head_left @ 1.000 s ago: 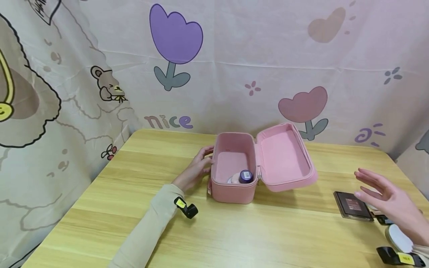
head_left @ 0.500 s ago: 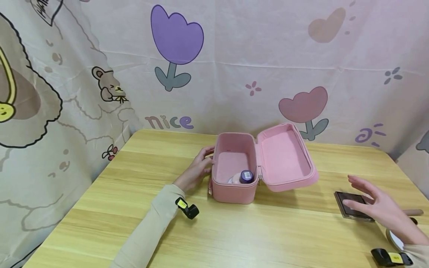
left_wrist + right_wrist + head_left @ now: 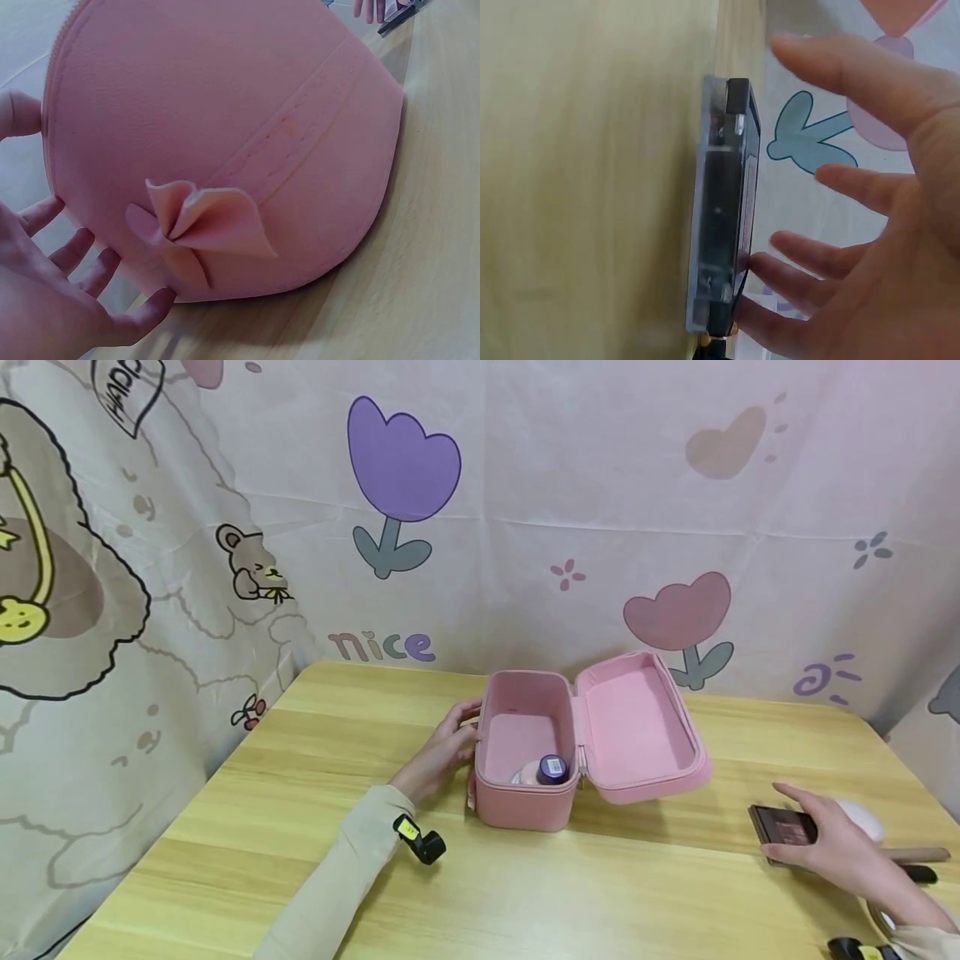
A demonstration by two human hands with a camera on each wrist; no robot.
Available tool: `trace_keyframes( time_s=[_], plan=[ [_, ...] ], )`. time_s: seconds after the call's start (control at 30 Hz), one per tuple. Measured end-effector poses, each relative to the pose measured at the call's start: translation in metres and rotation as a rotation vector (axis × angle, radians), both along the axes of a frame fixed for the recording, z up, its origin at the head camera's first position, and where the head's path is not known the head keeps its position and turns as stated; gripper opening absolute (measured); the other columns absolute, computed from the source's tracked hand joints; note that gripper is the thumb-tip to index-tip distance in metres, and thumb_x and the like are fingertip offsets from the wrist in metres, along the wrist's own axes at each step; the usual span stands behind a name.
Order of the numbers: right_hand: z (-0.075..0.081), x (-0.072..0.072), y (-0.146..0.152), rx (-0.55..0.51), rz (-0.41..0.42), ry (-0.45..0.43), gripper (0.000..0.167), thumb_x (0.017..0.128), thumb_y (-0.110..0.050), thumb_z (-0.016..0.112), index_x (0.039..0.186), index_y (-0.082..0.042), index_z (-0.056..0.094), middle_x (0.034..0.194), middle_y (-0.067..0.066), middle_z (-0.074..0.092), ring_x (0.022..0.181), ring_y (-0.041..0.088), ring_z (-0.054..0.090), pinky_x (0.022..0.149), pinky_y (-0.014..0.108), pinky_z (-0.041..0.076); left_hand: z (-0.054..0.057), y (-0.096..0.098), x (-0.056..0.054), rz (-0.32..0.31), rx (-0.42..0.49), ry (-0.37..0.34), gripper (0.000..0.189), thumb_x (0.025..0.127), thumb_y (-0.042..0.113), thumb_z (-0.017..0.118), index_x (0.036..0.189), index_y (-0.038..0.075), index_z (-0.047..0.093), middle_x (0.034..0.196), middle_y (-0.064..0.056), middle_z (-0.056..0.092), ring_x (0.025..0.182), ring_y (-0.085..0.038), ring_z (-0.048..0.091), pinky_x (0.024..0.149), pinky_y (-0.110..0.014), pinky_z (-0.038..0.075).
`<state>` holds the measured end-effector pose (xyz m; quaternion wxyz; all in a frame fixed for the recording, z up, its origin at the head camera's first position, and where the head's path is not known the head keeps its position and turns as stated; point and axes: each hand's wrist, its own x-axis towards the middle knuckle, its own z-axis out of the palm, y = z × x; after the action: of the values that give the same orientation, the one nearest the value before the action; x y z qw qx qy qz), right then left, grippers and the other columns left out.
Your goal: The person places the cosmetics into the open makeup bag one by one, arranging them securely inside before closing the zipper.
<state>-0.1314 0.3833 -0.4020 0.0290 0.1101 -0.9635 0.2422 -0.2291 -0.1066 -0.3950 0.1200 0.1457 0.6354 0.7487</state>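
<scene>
A pink vanity case [image 3: 525, 806] stands on the table, its lid [image 3: 641, 727] swung out to the right. Inside it lie a small jar with a dark blue lid [image 3: 553, 768] and a pale item beside it. My left hand [image 3: 442, 750] rests against the case's left side with its fingertips along the edge. The left wrist view shows a pink bow [image 3: 202, 225] on that side. At the right, my right hand [image 3: 836, 847] spreads its thumb and fingers over a dark eyeshadow palette [image 3: 782, 828]. In the right wrist view the palette [image 3: 724, 202] shows edge-on beside the spread fingers.
Right of my right hand lie a white oval item [image 3: 862, 820], a brown handle [image 3: 918, 854] and a black handle [image 3: 921, 874]. A round-rimmed item is partly hidden under the right wrist. A patterned curtain [image 3: 517, 593] hangs behind the wooden table [image 3: 600, 902].
My right hand has moved left and down to the palette, uncovering the white oval item and the handles. The left hand and case stay put; the head view has tilted slightly upward.
</scene>
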Motion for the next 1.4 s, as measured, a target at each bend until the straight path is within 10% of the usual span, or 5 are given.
trace_keyframes(
  time_s=[0.2,0.6,1.4],
  plan=[
    [-0.002,0.003,0.003,0.105,-0.047,-0.121,0.099,0.079,-0.031,0.078,0.138,0.023,0.020,0.120,0.054,0.027,0.105,0.066,0.033,0.078,0.075,0.034,-0.001,0.001,0.001,0.008,0.010,-0.001,0.065,0.086,0.007,0.047,0.147,0.000,0.026,0.151,-0.019,0.023,0.138,-0.040,0.026,0.105,-0.053,0.034],
    [-0.002,0.002,0.000,0.210,-0.092,-0.188,0.106,0.082,-0.045,0.071,0.136,0.026,0.015,0.109,0.056,0.033,0.096,0.070,0.040,0.070,0.070,0.041,-0.001,0.000,0.000,0.025,0.001,-0.015,0.064,0.087,0.008,0.049,0.147,0.004,0.027,0.151,-0.016,0.024,0.137,-0.040,0.029,0.102,-0.049,0.037],
    [-0.011,-0.005,-0.007,0.063,-0.017,0.005,0.101,0.064,-0.023,0.088,0.137,0.019,0.031,0.115,0.050,0.043,0.098,0.058,0.049,0.073,0.060,0.043,-0.001,0.003,0.001,0.028,0.029,-0.004,0.066,0.085,0.007,0.048,0.146,-0.001,0.026,0.150,-0.020,0.023,0.137,-0.041,0.026,0.105,-0.056,0.032]
  ],
)
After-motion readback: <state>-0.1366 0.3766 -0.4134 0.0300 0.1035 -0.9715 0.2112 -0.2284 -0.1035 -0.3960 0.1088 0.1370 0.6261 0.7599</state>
